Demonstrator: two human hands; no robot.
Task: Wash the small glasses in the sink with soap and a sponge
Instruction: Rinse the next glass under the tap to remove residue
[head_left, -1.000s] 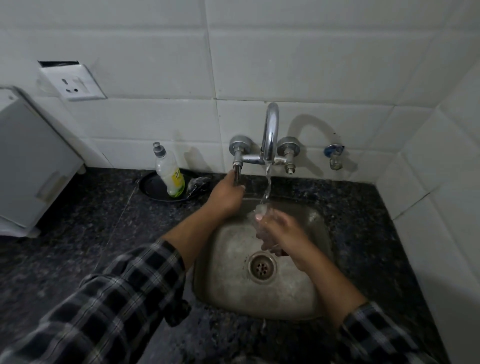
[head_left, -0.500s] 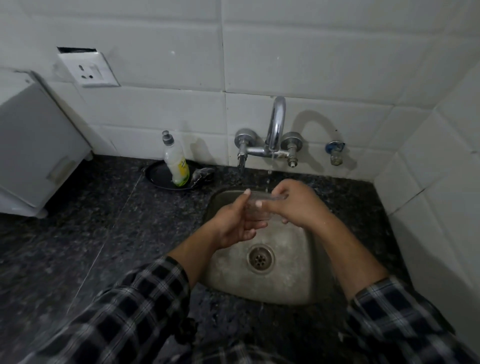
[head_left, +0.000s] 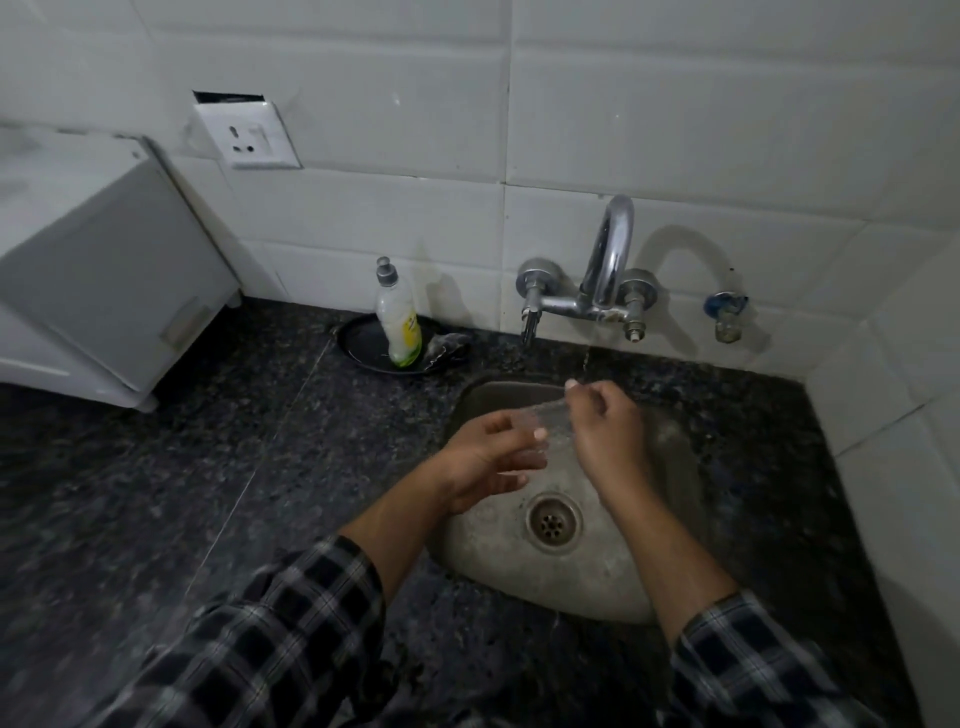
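Observation:
A small clear glass (head_left: 548, 423) lies tilted between my two hands above the steel sink (head_left: 493, 545). My left hand (head_left: 483, 462) cups its lower end, fingers curled round it. My right hand (head_left: 605, 426) pinches its upper rim just under the tap (head_left: 605, 270). A thin trickle of water (head_left: 587, 358) falls from the spout. The soap bottle (head_left: 397, 322) stands on a black dish (head_left: 358, 343) at the back, with a dark scrubber (head_left: 447, 348) beside it.
Dark granite counter (head_left: 208, 493) surrounds the sink. A white appliance (head_left: 98, 280) sits at the left, a wall socket (head_left: 247, 135) above it. A small blue-handled valve (head_left: 724, 312) sticks out of the tiled wall at the right. The drain (head_left: 553, 522) is uncovered.
My left hand left the tap handle and came to the glass. The water stream thinned to a trickle. Both hands now hold the glass, lower and more to the left.

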